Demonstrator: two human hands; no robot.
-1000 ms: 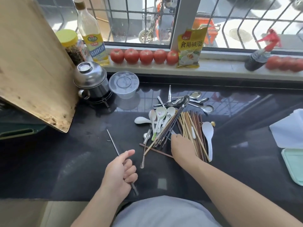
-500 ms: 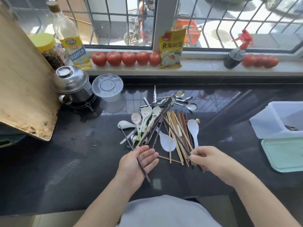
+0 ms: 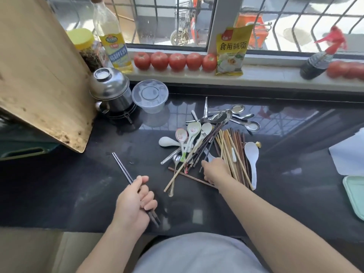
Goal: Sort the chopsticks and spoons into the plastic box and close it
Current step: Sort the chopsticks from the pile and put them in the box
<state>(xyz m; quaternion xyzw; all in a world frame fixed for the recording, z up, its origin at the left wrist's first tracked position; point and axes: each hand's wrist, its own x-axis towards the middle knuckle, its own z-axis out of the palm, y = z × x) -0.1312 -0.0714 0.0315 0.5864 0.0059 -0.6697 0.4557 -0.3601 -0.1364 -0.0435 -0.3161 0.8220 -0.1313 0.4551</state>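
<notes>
A mixed pile lies mid-counter: wooden and dark chopsticks (image 3: 232, 154), ceramic spoons (image 3: 190, 133), metal spoons (image 3: 239, 117) and a white rice spoon (image 3: 252, 156). My left hand (image 3: 136, 201) grips two dark chopsticks (image 3: 121, 166) to the left of the pile, their tips pointing away from me. At the pile's near edge, my right hand (image 3: 215, 170) has its fingers curled on a dark chopstick (image 3: 209, 148). Only a corner of the white plastic box (image 3: 347, 154) shows at the right edge, with its green lid (image 3: 354, 196) lying in front of it.
A wooden cutting board (image 3: 39, 75) leans at the left. Behind the pile stand a steel pot (image 3: 110, 89) and a clear plastic tub (image 3: 150, 95). On the windowsill are an oil bottle (image 3: 112, 38), tomatoes (image 3: 175, 61), a yellow bag (image 3: 232, 50) and a spray bottle (image 3: 319, 62).
My left hand has drawn back to the left and closed on two dark chopsticks instead of one. My right hand has returned to the pile. The view has swung left, leaving less of the box visible.
</notes>
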